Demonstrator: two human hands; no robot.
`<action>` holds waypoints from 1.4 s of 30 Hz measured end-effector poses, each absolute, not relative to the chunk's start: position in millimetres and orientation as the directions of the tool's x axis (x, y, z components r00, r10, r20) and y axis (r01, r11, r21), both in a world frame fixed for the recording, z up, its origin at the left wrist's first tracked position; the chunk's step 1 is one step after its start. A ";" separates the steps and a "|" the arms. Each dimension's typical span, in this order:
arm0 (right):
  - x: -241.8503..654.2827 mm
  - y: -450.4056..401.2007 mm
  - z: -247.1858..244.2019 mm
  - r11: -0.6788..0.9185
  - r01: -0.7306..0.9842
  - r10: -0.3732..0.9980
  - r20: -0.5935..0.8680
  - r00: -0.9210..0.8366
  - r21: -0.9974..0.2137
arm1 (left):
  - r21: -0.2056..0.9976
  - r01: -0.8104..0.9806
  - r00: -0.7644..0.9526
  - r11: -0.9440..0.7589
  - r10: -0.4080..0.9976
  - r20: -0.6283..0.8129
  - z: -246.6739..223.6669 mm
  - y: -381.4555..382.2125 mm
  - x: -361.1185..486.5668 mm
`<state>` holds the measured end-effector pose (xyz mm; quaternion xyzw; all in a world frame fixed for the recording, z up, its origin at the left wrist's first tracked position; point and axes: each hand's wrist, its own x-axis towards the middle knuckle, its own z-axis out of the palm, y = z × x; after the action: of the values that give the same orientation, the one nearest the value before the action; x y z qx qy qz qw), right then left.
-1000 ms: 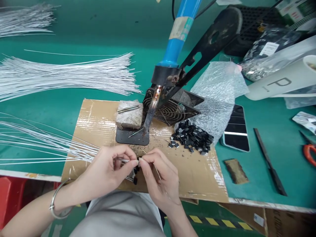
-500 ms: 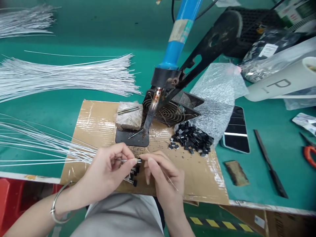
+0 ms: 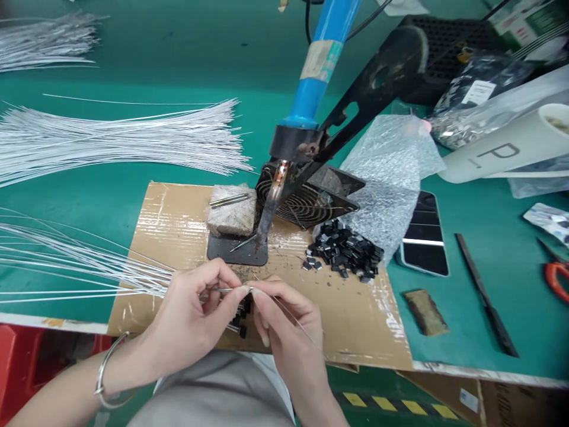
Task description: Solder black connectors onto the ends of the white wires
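Observation:
My left hand (image 3: 198,314) is closed in a pinch on a thin white wire, whose end lies at my fingertips. Against it presses the thumb and forefinger of my right hand (image 3: 288,323), also closed. A fine silvery solder wire (image 3: 297,322) runs through the right hand and pokes out above its forefinger. The small part between the fingertips is mostly covered. Beneath my hands are several black connectors (image 3: 242,323) with metal ends. White wires (image 3: 142,277) fan out leftward from under my left hand. Above, a blue-handled soldering iron (image 3: 306,104) points down in its stand.
Cardboard (image 3: 355,326) covers the work spot. A pile of black connectors (image 3: 347,249) lies right of a fan (image 3: 306,204). Left of the fan sits a wrapped block (image 3: 232,219). A wire bundle (image 3: 124,139), phone (image 3: 422,237), file-like tool (image 3: 484,293) and scissors (image 3: 558,276) lie around.
My right hand has moved slightly left, and its fingertips now meet those of my left hand. The black end seen between them before is now covered. The left hand stays nearly still.

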<state>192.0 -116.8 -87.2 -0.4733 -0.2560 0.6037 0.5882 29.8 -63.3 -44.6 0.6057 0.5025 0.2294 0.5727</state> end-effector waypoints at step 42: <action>188.0 -109.2 -78.8 -0.325 -0.686 0.862 -0.503 0.068 -0.651 | 0.903 0.389 0.306 -0.181 0.950 0.058 -56.6 -73.5 41.9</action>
<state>188.0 -109.2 -78.8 -0.4540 -0.0968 0.6757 0.5727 41.9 -73.5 -56.6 0.6915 0.4843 0.3352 0.4183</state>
